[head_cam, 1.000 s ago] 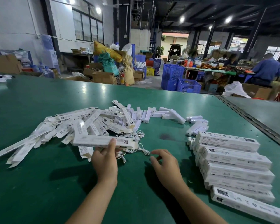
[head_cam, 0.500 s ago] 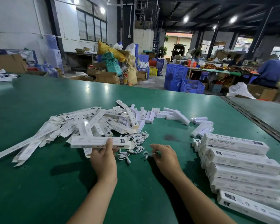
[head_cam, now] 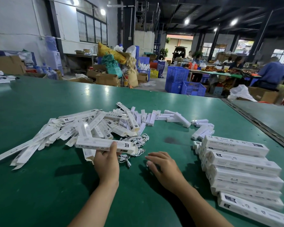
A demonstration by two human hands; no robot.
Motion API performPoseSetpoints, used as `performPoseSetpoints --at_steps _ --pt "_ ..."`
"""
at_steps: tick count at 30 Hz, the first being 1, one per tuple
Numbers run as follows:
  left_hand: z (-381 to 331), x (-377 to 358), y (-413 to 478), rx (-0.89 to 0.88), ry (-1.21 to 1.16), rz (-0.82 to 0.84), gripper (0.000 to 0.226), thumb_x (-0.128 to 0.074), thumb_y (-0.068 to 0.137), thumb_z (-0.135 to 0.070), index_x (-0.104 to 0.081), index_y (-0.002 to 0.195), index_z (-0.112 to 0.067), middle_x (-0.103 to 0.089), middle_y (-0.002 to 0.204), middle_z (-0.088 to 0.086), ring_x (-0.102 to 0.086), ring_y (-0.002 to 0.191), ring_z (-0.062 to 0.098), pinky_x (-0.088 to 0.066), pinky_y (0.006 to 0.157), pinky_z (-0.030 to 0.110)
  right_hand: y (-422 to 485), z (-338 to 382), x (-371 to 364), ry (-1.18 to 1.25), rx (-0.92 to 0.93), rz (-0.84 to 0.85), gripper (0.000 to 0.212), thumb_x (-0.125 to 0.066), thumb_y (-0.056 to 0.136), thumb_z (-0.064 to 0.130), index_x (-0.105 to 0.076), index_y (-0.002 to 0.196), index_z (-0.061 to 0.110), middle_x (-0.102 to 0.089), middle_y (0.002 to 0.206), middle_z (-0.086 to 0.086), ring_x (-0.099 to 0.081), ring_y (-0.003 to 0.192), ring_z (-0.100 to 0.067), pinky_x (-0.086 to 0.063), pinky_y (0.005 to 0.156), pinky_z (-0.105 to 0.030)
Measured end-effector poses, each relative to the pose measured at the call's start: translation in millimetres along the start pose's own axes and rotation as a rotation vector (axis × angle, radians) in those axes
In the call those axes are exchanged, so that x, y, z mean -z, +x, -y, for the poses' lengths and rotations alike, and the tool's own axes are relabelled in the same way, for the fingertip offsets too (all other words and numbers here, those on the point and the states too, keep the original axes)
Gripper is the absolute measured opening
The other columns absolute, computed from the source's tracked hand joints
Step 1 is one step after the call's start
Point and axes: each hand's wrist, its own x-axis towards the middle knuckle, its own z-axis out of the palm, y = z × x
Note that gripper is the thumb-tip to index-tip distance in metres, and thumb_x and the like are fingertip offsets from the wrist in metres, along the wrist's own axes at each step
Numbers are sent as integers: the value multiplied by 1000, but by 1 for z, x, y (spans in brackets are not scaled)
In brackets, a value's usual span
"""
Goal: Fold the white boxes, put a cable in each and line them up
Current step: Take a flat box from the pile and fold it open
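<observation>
Boxes dominate the green table [head_cam: 39, 190]: a loose heap of flat white blanks [head_cam: 67, 130] spreads across the left, and a row of folded boxes [head_cam: 243, 167] lies side by side along the right, overlapping and running toward the near edge. The left hand [head_cam: 107, 164] grips one folded white box [head_cam: 97, 143] from below, thumb [head_cam: 113, 147] laid over its near face, holding it level just in front of the heap. Just right of that box sits a tangle of white cables [head_cam: 138, 140], with one loose cable [head_cam: 125, 160] lying on the table between the two hands. The right hand [head_cam: 166, 168] is palm down, low over the table and apart from the left, its fingers [head_cam: 150, 161] bent toward the cables; they are blurred, so whether they pinch anything cannot be told. Small white blocks [head_cam: 154, 115] string out behind the heap. Beyond the table stand blue crates [head_cam: 184, 82], and a person in blue [head_cam: 273, 74] sits at another bench
</observation>
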Motion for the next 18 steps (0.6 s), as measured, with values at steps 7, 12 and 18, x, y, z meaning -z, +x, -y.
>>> performPoseSetpoints --at_steps 7,12,18 --pt "1 0 1 11 22 5 23 -70 91 -24 -65 112 -15 -73 103 -2 -71 93 18 -57 82 36 -7 -3 0 22 -47 -4 17 -66 92 29 -78 101 20 -66 128 1 -61 114 -8 -39 98 -13" --pt "1 0 1 19 35 9 9 -71 91 -27 -63 94 -26 -72 97 -7 -69 88 12 -51 71 25 -11 -3 2 80 -171 -89 14 -76 82 23 -76 95 19 -73 106 3 -66 101 -12 -35 84 -1" --pt "4 0 1 16 41 11 16 -71 90 -28 -65 101 -19 -73 97 -4 -70 86 13 -53 70 26 -12 2 -1 -67 -190 -19 24 -62 87 34 -71 108 28 -67 122 13 -60 112 -10 -43 91 -23"
